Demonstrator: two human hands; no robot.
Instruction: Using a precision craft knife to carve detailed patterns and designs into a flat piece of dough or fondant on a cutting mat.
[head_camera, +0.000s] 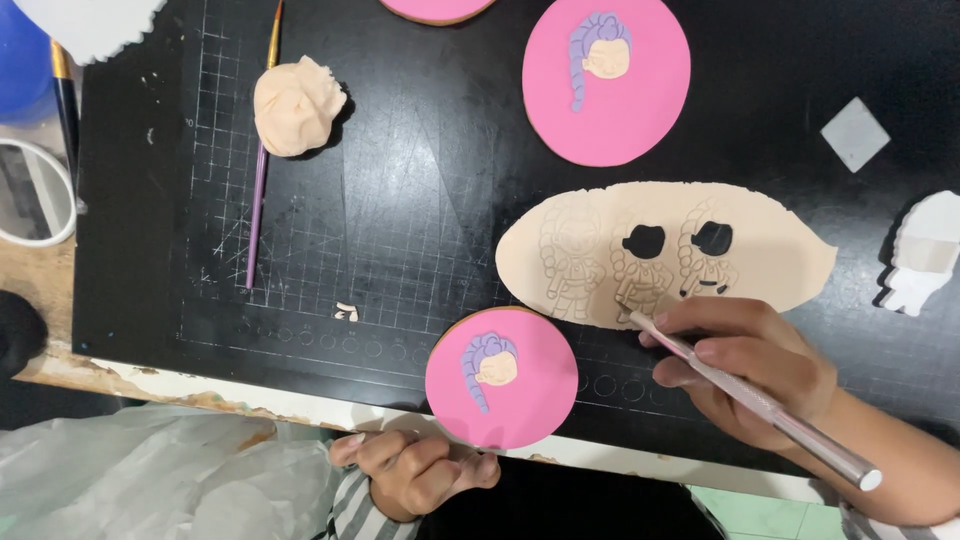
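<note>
Paste rolled into a flat peach sheet (770, 235) lies just above the right hand (745, 365), on a black gridded mat (400, 200) covering the counter (60, 280). That hand pinches a metal tool (760, 405), its long axis slanting up-left, tip touching the sheet's lower edge. Left hand (415, 470), fingers curled, sits at the counter's edge just below a pink disc (535, 395) bearing a purple-haired face.

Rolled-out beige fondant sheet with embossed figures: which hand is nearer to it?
Right. The right hand holds a metal scalpel-like tool whose tip touches the beige fondant sheet. The left hand sits at the table edge, under the near pink round cookie.
</note>
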